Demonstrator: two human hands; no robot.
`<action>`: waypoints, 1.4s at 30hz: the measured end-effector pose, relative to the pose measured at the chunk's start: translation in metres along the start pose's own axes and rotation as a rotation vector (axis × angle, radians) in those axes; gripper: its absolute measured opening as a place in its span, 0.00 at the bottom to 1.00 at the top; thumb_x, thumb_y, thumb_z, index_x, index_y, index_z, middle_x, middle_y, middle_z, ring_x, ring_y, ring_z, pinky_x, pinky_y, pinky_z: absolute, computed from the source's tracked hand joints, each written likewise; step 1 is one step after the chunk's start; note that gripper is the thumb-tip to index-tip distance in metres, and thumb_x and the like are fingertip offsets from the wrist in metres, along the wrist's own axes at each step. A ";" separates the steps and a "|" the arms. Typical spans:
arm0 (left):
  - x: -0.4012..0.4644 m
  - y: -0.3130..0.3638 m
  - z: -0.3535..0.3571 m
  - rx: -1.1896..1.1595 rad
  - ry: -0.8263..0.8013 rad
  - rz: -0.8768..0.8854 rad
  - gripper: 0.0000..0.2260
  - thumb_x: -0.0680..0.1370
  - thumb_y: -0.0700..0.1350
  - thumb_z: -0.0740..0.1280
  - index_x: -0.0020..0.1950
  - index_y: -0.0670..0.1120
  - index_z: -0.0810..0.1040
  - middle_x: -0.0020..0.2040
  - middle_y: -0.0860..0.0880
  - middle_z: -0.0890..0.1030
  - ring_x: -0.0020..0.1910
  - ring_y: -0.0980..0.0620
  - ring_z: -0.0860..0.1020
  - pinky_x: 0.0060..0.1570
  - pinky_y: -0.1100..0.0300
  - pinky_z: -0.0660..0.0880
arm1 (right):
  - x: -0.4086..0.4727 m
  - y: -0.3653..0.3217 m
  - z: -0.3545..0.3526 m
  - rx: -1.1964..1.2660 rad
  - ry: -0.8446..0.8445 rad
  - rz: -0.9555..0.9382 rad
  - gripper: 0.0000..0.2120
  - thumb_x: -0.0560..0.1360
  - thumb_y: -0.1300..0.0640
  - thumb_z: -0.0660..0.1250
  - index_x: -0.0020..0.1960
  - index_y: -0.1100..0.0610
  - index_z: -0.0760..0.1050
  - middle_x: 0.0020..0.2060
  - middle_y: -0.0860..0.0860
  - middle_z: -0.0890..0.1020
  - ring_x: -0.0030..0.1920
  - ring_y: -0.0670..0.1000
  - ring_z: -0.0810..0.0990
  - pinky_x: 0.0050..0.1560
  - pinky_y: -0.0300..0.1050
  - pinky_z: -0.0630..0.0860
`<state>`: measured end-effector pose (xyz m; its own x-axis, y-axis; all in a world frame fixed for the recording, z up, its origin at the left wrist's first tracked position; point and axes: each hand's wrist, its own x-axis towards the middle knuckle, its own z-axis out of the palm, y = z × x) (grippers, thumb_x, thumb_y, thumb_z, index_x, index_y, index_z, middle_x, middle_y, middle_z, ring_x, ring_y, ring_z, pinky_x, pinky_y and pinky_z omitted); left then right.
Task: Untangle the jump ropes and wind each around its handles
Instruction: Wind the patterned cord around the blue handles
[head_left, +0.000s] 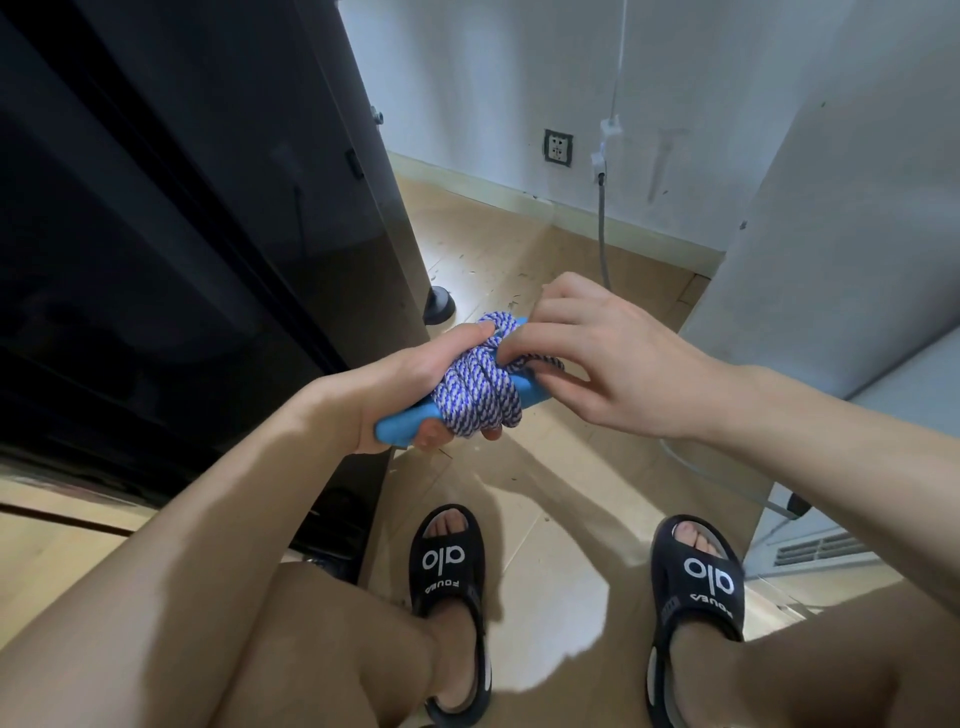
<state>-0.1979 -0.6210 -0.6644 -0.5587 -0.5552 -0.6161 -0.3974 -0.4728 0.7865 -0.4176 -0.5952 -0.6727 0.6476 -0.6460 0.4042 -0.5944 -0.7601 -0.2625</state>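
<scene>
Because the blue-and-white braided jump rope (480, 387) is already coiled in several turns around its blue handles (400, 426), the left hand (400, 387) wraps its fingers round the whole bundle from below, apparently to keep the turns from slackening, with the thumb lying along the top of the coils. The right hand (587, 358) comes in from the other side, its fingertips curled into the coils near the upper end of the handles, pinching a strand there; that looks like tucking the last loose bit under a turn so the winding locks. The bundle is held in the air above the wooden floor (519, 467), between the knees and ahead of the black sandals (449, 566). No second rope is in view, so how much of the task remains cannot be told
</scene>
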 end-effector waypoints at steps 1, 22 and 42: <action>0.000 0.000 -0.001 0.001 -0.007 -0.004 0.31 0.82 0.66 0.54 0.52 0.39 0.80 0.41 0.37 0.80 0.19 0.55 0.69 0.18 0.68 0.68 | 0.001 -0.001 -0.001 0.004 -0.011 0.005 0.11 0.74 0.63 0.65 0.55 0.56 0.79 0.39 0.51 0.76 0.46 0.56 0.72 0.51 0.49 0.72; 0.006 0.011 0.016 -0.055 0.162 0.052 0.31 0.83 0.67 0.50 0.50 0.43 0.82 0.36 0.40 0.82 0.18 0.53 0.71 0.17 0.66 0.67 | 0.009 -0.004 0.003 0.627 0.184 0.511 0.10 0.72 0.66 0.69 0.48 0.52 0.79 0.42 0.53 0.83 0.46 0.54 0.79 0.55 0.54 0.76; 0.007 -0.006 -0.001 0.068 0.040 0.062 0.23 0.79 0.60 0.66 0.59 0.40 0.75 0.44 0.40 0.77 0.27 0.51 0.68 0.21 0.65 0.66 | 0.010 -0.001 0.014 0.212 0.144 0.307 0.04 0.79 0.59 0.63 0.47 0.58 0.74 0.42 0.46 0.71 0.42 0.45 0.70 0.45 0.40 0.66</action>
<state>-0.1987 -0.6234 -0.6735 -0.5547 -0.6098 -0.5661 -0.4117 -0.3900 0.8236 -0.4041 -0.6021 -0.6812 0.3726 -0.8405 0.3934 -0.6287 -0.5405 -0.5591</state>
